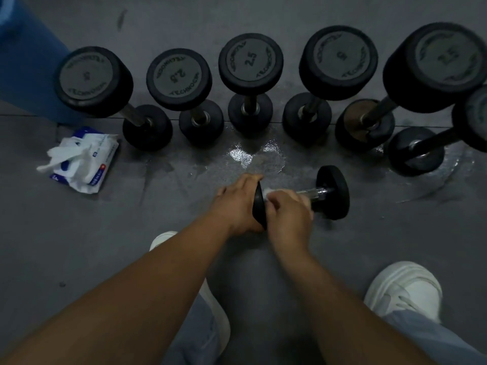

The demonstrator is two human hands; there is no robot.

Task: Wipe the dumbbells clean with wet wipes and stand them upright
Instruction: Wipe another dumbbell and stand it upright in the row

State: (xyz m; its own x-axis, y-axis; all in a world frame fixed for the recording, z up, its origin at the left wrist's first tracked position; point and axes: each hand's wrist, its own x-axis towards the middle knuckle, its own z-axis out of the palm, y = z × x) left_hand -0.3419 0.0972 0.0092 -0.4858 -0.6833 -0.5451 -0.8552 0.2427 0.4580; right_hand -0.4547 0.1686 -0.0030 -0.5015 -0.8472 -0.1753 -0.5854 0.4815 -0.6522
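- Here is the small dumbbell (334, 193), lying on its side on the grey floor (79, 259) right in front of the person, its bar running left to right.
- The left hand (237, 204) clamps the near-left head (259, 206), fingers curled over its rim to stop it rolling.
- The right hand (290, 214) is wrapped round the handle (316, 192), fingers closed on a white wet wipe (271, 192) bunched against the bar.
- To do this step well, I'd say: hold that left head firm, slide the wipe along the whole bar up to the far head, and twist so every side gets wiped.
- Next would come both rubber heads, then tipping it upright onto one flat face.
- Its look: black rubber heads, a shiny metal bar glinting near the right head. Any weight marking can't be read in this dim light.
- Just beyond it, a wet patch (247, 156) shines on the floor.
- Behind that, six upright dumbbells (250, 64) stand in a row, so this looks like the last one.
- Off to the left lies the open wipes pack (84, 159), with wipes spilling out.
- White shoes (403, 288) frame the bottom.
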